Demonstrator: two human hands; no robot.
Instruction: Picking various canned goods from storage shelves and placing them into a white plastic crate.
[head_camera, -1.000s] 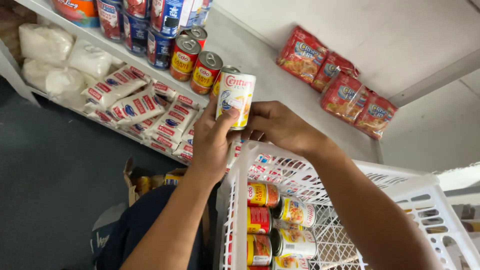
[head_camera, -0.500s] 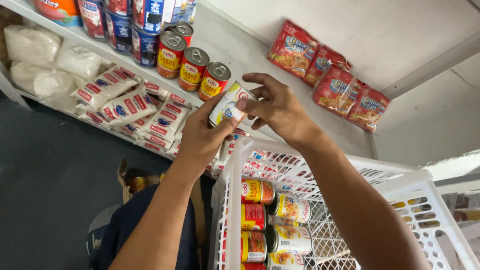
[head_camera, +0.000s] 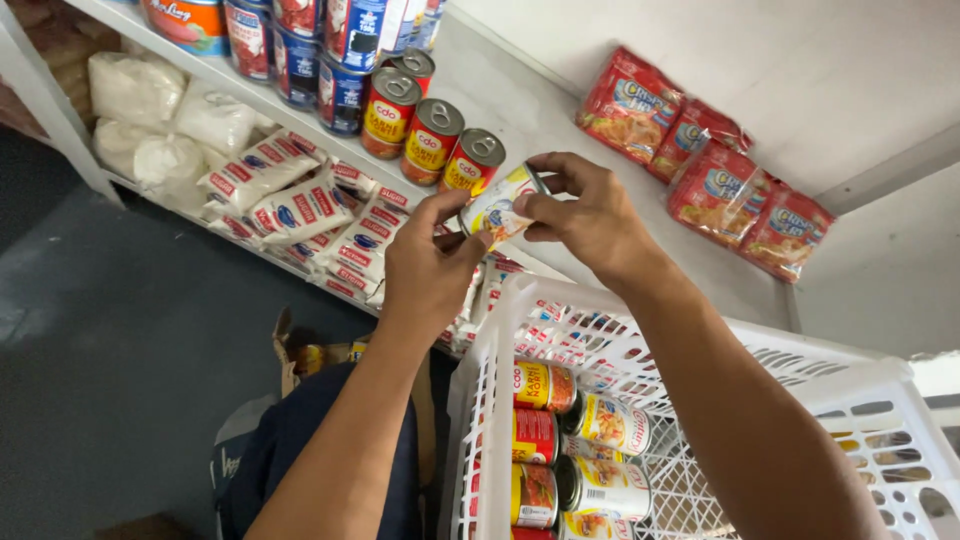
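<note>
Both hands grip one small can (head_camera: 498, 208) with a white and yellow label, tilted, just above the front edge of the white shelf (head_camera: 560, 130). My left hand (head_camera: 428, 268) holds it from below and my right hand (head_camera: 585, 215) clasps it from the right. The can is right next to a row of three red and yellow cans (head_camera: 432, 138) standing on the shelf. Below my arms is a white plastic basket (head_camera: 800, 390) with several cans (head_camera: 575, 455) lying in it.
Red snack packets (head_camera: 715, 170) lie at the back right of the shelf. Blue and red cans (head_camera: 310, 45) are stacked at the upper left. On the lower shelf lie white and red sachets (head_camera: 300, 205) and white bags (head_camera: 150, 115). The floor (head_camera: 110, 330) is dark.
The can has moved down and toward the row of red and yellow cans on the shelf, and it has tipped over from upright to tilted. Both hands kept hold of it.
</note>
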